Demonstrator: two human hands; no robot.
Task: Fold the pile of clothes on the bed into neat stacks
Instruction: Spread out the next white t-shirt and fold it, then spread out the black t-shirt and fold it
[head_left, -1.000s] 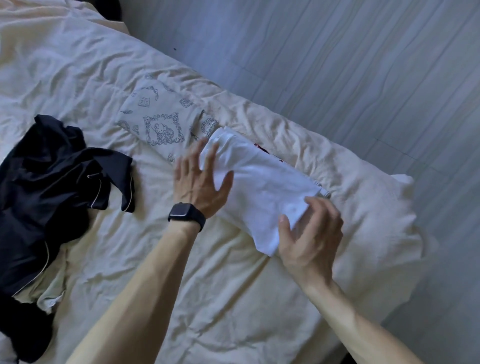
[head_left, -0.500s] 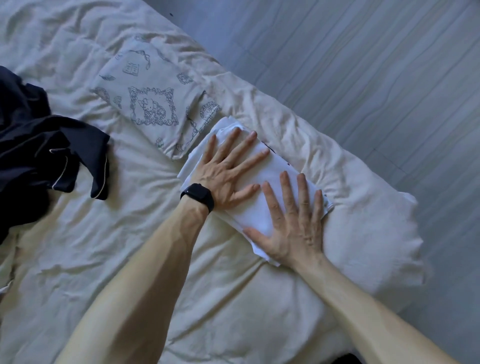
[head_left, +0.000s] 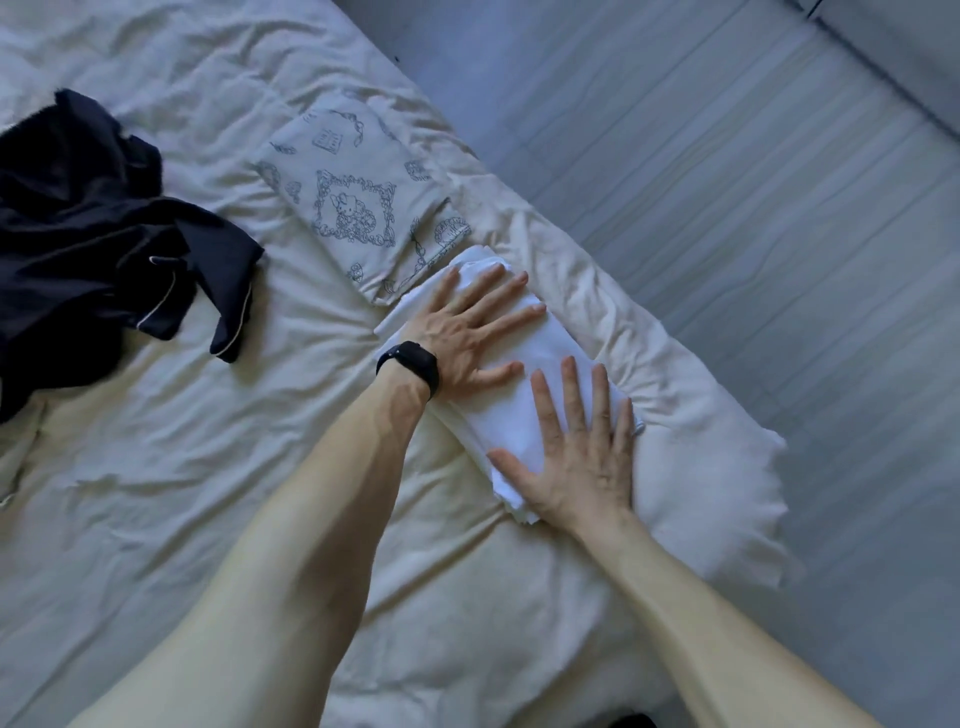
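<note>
A folded white garment lies on the cream bed cover near the bed's right edge. My left hand, with a black watch on its wrist, presses flat on the garment's far half, fingers straight and spread. My right hand presses flat on its near half. Just beyond it lies a folded pale printed garment with a line-drawn pattern. A crumpled pile of dark navy clothes with white piping sits at the left.
The bed's edge runs diagonally from top centre to lower right, with grey plank floor beyond it. The cover's corner bulges at the right. A bit of pale cloth shows under the dark pile.
A second ago my right hand held the white garment's near end and the left steadied it. Both hands now lie flat on top, pressing the folded garment down.
</note>
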